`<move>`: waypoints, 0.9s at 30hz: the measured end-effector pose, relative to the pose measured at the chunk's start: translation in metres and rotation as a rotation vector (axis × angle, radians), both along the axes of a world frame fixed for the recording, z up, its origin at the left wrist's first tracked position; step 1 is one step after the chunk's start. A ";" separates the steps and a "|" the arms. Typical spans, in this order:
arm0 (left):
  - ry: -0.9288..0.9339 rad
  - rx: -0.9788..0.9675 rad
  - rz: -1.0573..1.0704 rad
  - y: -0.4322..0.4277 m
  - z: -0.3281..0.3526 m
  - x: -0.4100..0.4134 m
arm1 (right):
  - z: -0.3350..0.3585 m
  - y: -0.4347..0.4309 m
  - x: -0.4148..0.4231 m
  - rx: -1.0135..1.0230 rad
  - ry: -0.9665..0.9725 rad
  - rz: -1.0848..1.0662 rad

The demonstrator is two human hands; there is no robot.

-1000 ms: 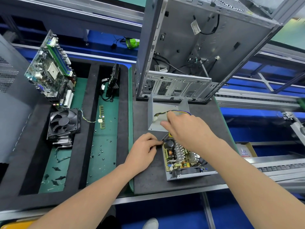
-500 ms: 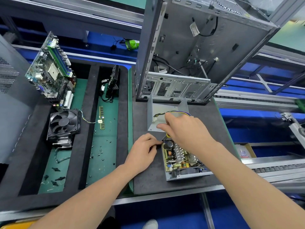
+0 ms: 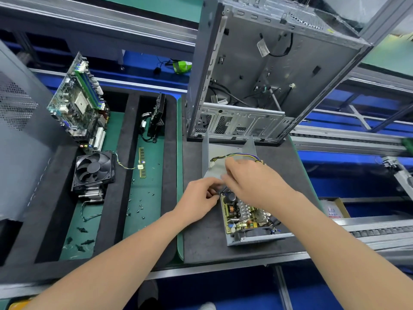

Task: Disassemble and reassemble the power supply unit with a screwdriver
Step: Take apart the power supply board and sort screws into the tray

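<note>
Two hands meet at the 11 o'clock corner of the PSU (image 3: 245, 218), which lies open, board up, on the mat (image 3: 201, 242). Left hand (image 3: 199, 198): fingers curled at that corner, contents unclear. Right hand (image 3: 252, 182): arched over the board, fingertips hidden; hold cannot be told. Cover (image 3: 225, 151) at the PSU's 12 o'clock, case (image 3: 268, 63) beyond.

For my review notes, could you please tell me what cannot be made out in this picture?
Head view:
Left hand: fingertips hidden by right hand.
Right hand: fingertips blurred, under its own palm.
PSU board: far corner covered by both hands.
Screws on mat: too small to count.
</note>
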State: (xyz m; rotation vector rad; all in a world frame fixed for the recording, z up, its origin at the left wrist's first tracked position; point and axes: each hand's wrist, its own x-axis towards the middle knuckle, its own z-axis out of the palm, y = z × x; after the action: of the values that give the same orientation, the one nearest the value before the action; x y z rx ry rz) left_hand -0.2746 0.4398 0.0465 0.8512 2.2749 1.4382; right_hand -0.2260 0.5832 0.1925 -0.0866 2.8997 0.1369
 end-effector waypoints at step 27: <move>-0.073 -0.067 0.029 0.013 0.004 -0.010 | -0.007 -0.020 -0.006 0.115 -0.129 -0.105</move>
State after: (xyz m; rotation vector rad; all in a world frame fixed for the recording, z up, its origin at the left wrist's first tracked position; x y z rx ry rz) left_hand -0.2850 0.4532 0.0509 0.7360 2.2761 1.3743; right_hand -0.2317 0.5632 0.1854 0.0740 2.7536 0.2680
